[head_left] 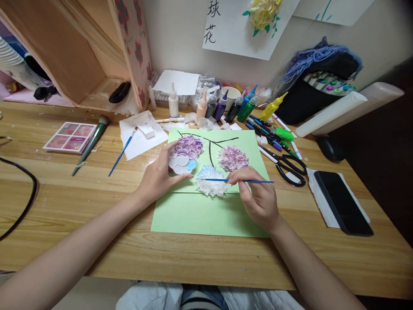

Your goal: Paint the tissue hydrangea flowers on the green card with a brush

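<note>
My left hand (161, 172) grips a small white flower-shaped paint palette (179, 162) with blue and purple paint in its wells. In my right hand (258, 196) is a thin blue paintbrush (222, 180), held level, its tip over the white paper flower (211, 188). Whether the tip touches the petals I cannot tell. Pale blue colours that flower's upper part. A pink-purple paper flower (233, 158) and a purple one (193, 144), partly covered by the palette, lie on the green paper (206, 217). Black branch lines (211, 153) run between them.
Several paint bottles (220, 105) line the back. Scissors (290, 170), pens (267, 133) and a phone (342, 202) lie at the right. Another paintbrush (123, 150), a large makeup brush (92, 144) and a four-part palette (71, 137) lie at the left.
</note>
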`<move>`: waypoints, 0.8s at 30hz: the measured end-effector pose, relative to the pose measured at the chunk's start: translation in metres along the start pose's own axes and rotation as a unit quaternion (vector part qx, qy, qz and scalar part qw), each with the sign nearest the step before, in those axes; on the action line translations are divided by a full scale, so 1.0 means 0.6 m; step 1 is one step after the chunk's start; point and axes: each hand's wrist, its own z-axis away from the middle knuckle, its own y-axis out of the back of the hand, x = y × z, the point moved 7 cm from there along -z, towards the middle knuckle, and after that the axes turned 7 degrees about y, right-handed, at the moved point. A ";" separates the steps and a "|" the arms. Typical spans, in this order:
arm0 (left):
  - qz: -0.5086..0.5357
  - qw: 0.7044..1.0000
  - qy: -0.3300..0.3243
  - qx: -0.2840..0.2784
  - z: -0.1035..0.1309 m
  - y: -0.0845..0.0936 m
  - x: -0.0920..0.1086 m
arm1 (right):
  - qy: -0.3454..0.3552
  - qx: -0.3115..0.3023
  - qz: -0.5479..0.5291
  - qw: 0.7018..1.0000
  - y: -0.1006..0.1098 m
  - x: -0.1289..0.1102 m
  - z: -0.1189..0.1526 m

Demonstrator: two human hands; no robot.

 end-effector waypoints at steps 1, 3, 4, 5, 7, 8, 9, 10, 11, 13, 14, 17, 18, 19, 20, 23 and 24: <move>0.000 1.000 0.002 -0.002 0.000 0.000 0.000 | 0.001 0.000 -0.002 1.000 0.000 0.000 0.000; 0.001 1.000 0.000 -0.001 -0.001 0.000 0.001 | -0.001 0.006 -0.008 1.000 0.001 0.000 -0.001; 0.003 1.000 -0.004 0.001 -0.001 0.000 0.001 | -0.001 0.008 -0.011 1.000 0.002 -0.001 -0.002; 0.004 1.000 -0.008 0.003 -0.001 0.000 0.002 | -0.001 0.007 -0.012 1.000 0.001 -0.001 -0.002; 0.006 1.000 -0.014 0.007 -0.001 0.000 0.003 | 0.000 0.001 -0.013 1.000 0.000 -0.002 -0.003; 0.006 1.000 -0.015 0.007 -0.001 0.000 0.003 | 0.001 -0.001 -0.013 1.000 -0.001 -0.002 -0.003; 0.005 1.000 -0.014 0.006 -0.001 0.000 0.003 | 0.000 0.000 -0.013 1.000 -0.001 -0.001 -0.003; 0.005 1.000 -0.012 0.005 -0.001 0.000 0.002 | -0.002 0.003 -0.013 1.000 0.000 -0.001 -0.003; 0.004 1.000 -0.011 0.003 -0.001 0.000 0.002 | -0.005 0.004 -0.013 1.000 0.000 0.000 -0.003; 0.003 1.000 -0.010 0.001 -0.001 0.000 0.003 | -0.007 0.000 -0.014 1.000 -0.001 0.001 -0.002; 0.002 1.000 -0.011 0.001 0.000 0.000 0.003 | -0.006 -0.003 -0.014 1.000 -0.002 0.000 -0.002; 0.000 1.000 -0.011 0.003 0.000 0.000 0.004 | -0.004 0.001 -0.017 1.000 -0.001 -0.001 -0.002; 0.000 1.000 -0.010 0.004 0.000 0.000 0.004 | -0.004 0.007 -0.017 1.000 0.001 -0.001 -0.002; -0.001 1.000 -0.009 0.004 0.001 0.000 0.003 | -0.006 0.010 -0.017 1.000 0.002 0.000 -0.002; -0.002 1.000 -0.008 0.004 0.000 0.000 0.003 | -0.006 0.009 -0.015 1.000 0.003 0.000 -0.002; 0.000 1.000 -0.009 0.005 0.000 0.000 0.002 | -0.002 -0.004 -0.007 1.000 0.002 0.000 -0.002; 0.002 1.000 -0.010 0.005 0.000 0.000 0.002 | -0.001 -0.003 -0.006 1.000 0.003 0.000 -0.002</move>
